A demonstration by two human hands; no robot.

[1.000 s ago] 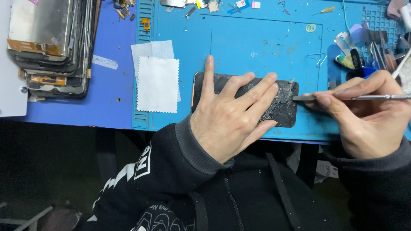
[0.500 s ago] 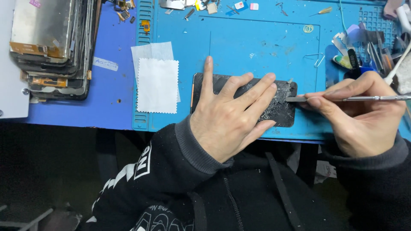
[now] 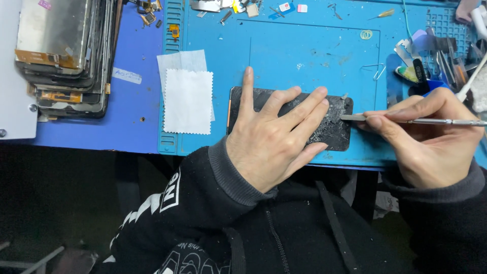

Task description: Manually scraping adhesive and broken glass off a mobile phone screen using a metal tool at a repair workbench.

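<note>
Blue mat [image 3: 304,45], our two hands on a cracked phone [image 3: 335,129].
Our left hand [image 3: 274,137] lies flat and open on it; our right hand [image 3: 431,137] pinches a metal scraper [image 3: 355,117] at its edge.

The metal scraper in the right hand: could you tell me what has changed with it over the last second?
Hardly anything: the right hand keeps the metal scraper at the right end of the cracked phone panel. The left hand stays flat on the panel.
</note>
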